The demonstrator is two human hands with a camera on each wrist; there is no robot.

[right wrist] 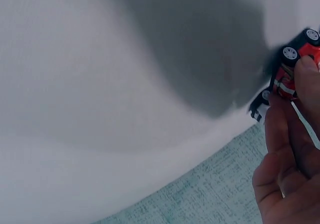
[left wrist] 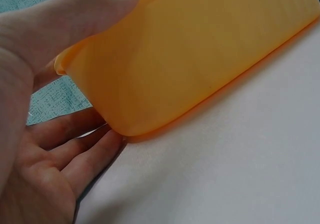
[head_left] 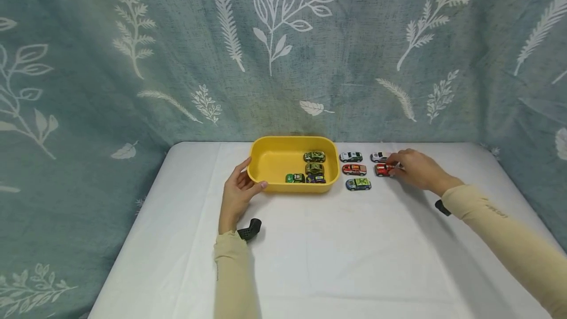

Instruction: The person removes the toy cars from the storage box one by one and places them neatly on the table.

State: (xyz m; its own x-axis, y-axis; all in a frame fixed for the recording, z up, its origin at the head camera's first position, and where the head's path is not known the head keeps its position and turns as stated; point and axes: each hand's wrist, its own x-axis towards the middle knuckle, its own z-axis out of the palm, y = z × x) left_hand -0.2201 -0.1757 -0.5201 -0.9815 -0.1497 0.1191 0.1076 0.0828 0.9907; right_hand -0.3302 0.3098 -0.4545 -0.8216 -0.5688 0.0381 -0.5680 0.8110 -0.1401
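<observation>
My left hand (head_left: 237, 192) grips the left end of a yellow plastic tray (head_left: 270, 187), thumb over the rim and the other fingers along the outer wall, as the left wrist view shows. Inside the tray, toward its right side, lie several toy cars, among them a green toy car (head_left: 295, 178). My right hand (head_left: 415, 167) pinches a red toy car (head_left: 383, 170) between thumb and fingers. In the right wrist view the red toy car (right wrist: 286, 84) shows its wheels. Just behind it stands a white toy car (head_left: 379, 157), partly hidden by the hand.
Right of the tray stand a white-and-green toy car (head_left: 351, 157), an orange-red toy car (head_left: 354, 170) and a blue-and-yellow toy car (head_left: 358, 184) in a column. A white cloth (head_left: 336, 255) covers the table. Behind it hangs a green leaf-patterned curtain (head_left: 248, 97).
</observation>
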